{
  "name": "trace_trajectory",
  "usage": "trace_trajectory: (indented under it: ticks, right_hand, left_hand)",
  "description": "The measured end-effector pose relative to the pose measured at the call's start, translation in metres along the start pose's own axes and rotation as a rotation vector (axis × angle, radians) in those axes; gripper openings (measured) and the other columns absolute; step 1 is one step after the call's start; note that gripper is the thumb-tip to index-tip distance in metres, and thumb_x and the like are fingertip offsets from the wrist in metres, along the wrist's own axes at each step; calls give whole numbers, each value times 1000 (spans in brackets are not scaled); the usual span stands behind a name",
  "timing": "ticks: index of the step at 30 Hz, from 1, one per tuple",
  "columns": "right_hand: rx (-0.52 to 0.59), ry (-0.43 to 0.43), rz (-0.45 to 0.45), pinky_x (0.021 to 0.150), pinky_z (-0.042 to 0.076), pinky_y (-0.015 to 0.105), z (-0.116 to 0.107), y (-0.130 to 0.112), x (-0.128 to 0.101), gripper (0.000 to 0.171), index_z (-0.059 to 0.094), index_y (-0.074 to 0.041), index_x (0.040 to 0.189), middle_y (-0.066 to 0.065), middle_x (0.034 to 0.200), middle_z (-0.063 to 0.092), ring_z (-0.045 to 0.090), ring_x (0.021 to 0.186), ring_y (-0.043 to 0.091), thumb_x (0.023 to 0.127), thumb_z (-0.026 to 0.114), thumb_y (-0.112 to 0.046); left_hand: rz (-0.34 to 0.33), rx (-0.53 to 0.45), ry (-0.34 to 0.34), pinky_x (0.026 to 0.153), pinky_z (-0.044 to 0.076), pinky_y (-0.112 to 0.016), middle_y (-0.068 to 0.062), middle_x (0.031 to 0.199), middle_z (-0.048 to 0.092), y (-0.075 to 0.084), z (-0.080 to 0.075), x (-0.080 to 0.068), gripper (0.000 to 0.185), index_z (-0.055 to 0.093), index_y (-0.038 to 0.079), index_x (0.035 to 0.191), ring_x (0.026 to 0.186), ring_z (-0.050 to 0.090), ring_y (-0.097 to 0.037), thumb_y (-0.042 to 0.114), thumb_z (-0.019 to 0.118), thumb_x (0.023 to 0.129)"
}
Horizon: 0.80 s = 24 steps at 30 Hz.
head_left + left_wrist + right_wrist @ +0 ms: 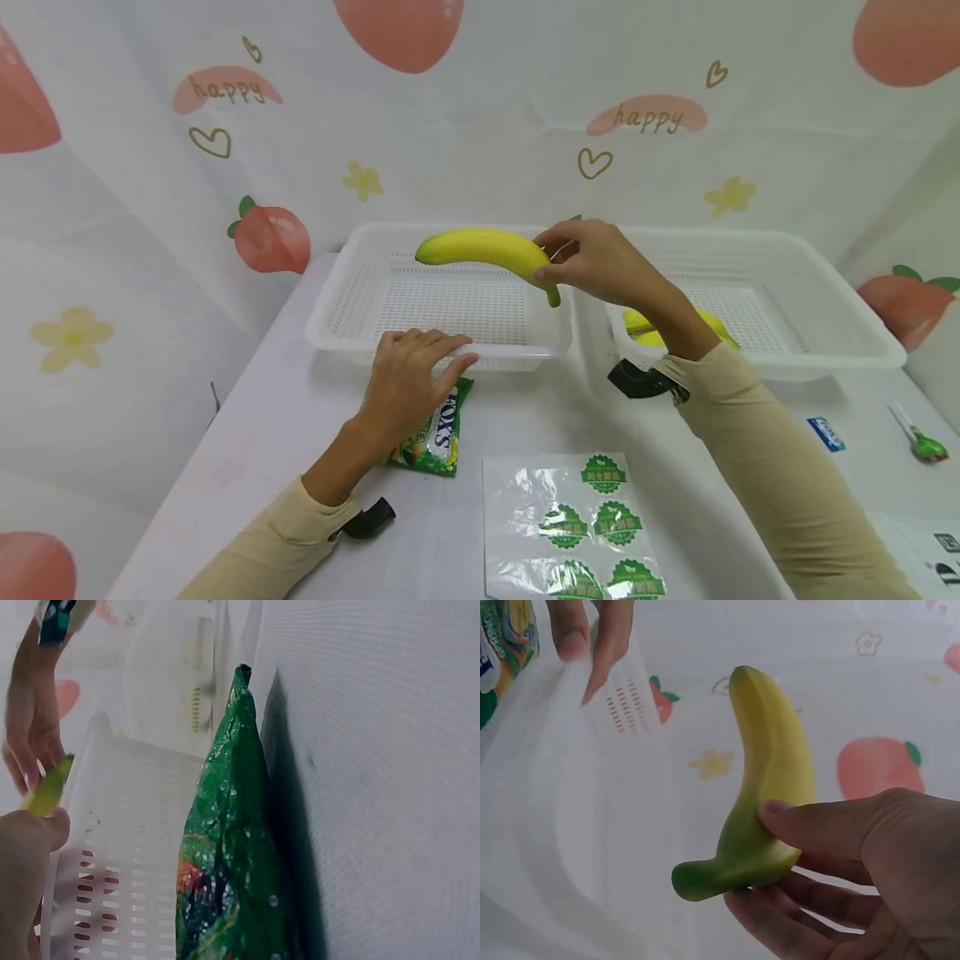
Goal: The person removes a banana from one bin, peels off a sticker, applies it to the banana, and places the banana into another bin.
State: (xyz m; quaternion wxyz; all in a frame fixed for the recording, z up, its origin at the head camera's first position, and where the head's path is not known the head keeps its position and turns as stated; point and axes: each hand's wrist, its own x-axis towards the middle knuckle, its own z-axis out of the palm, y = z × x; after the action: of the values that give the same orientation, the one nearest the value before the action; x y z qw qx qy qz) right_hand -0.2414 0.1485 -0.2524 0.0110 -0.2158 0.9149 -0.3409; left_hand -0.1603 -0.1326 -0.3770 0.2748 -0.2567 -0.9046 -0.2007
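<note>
The right hand (pixel 600 262) pinches a banana (pixel 483 250) near its green stem, holding it above the left basket (pixel 352 275). The left hand (pixel 408 379) lies flat with fingers straight on a green candy bag (pixel 438 433) on the desk (pixel 525 417), touching the basket's front rim.

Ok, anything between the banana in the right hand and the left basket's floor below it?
Nothing visible: the right hand holds the banana above the left basket, whose mesh floor beneath looks bare.

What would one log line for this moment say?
right hand: holds banana over left basket | left hand: rests on candy bag
</note>
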Motion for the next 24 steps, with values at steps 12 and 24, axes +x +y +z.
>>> trace_trajectory:
  ticks: [12, 24]
  right_hand:
    - [4, 2, -106, 90, 62, 33, -5, 24, -98, 39, 73, -12, 128, -1, 109, 71, 66, 101, 15, 92, 86, -16]
    - [94, -168, -32, 83, 62, 28, 22, 55, -144, 36, 73, -9, 125, -4, 108, 72, 67, 98, 14, 91, 84, -11]
  left_hand:
    - [-5, -8, -8, 90, 49, -52, -2, 108, 80, -1, 1, -1, 33, 80, 16, 122, 100, 72, -27, 36, 80, 96]
    - [-1, -9, -26, 91, 48, -53, -2, 109, 80, 1, -2, 1, 35, 79, 18, 127, 102, 73, -29, 34, 80, 96]
